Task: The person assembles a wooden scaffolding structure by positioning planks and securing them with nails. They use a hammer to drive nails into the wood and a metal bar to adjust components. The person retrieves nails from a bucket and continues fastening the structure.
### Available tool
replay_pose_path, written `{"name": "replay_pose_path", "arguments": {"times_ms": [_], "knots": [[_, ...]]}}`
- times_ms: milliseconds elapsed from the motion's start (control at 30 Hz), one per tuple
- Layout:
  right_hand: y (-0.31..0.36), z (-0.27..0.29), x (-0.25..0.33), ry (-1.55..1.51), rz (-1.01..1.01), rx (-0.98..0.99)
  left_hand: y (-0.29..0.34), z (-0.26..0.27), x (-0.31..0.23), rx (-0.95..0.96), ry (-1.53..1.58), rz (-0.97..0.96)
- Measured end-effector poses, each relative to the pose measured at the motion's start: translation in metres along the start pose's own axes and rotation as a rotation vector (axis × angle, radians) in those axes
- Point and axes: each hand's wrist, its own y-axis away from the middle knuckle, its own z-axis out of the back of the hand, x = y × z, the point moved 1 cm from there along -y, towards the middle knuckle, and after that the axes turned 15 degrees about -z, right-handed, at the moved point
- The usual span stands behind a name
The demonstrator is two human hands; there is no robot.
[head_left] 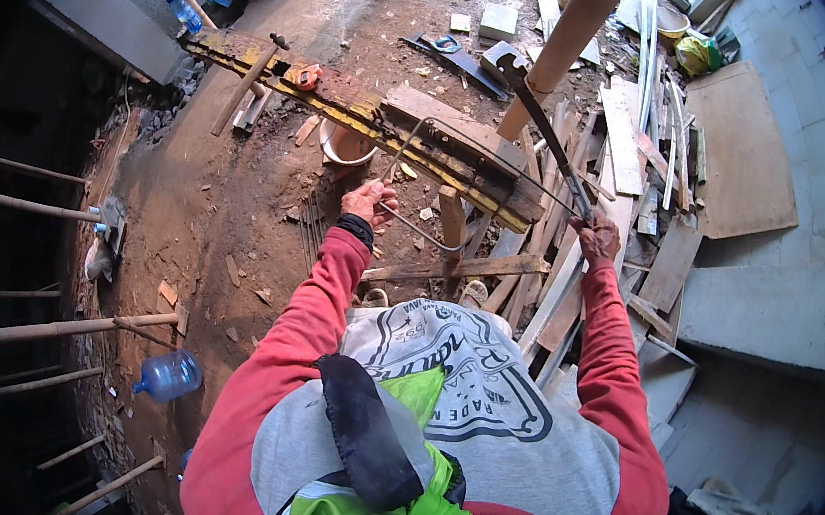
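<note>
My left hand (371, 203) is closed around a thin metal rod (406, 225) bent into a angular, loop-like shape. One long side of the rod runs over the wooden beam (347, 115) toward my right hand (597, 239). That hand grips the lower end of a long dark bending bar (545, 121) with a notched, hooked head, which slants up and away to the left. Whether my right fingers also touch the rod's end is hard to make out. The beam, edged in yellow, stands raised in front of me.
A hammer (245, 89) and an orange tape measure (308, 77) rest on the beam. Below it stands a bucket (347, 146). A handsaw (463, 66) lies beyond. Scrap planks (624, 159) pile up at right; a bamboo pole (561, 57) rises nearby. A water jug (169, 375) lies left.
</note>
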Motion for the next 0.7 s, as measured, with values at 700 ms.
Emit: {"name": "replay_pose_path", "arguments": {"times_ms": [700], "knots": [[0.052, 0.081, 0.004, -0.540, 0.148, 0.149, 0.093, -0.114, -0.212, 0.330, -0.593, -1.424]]}}
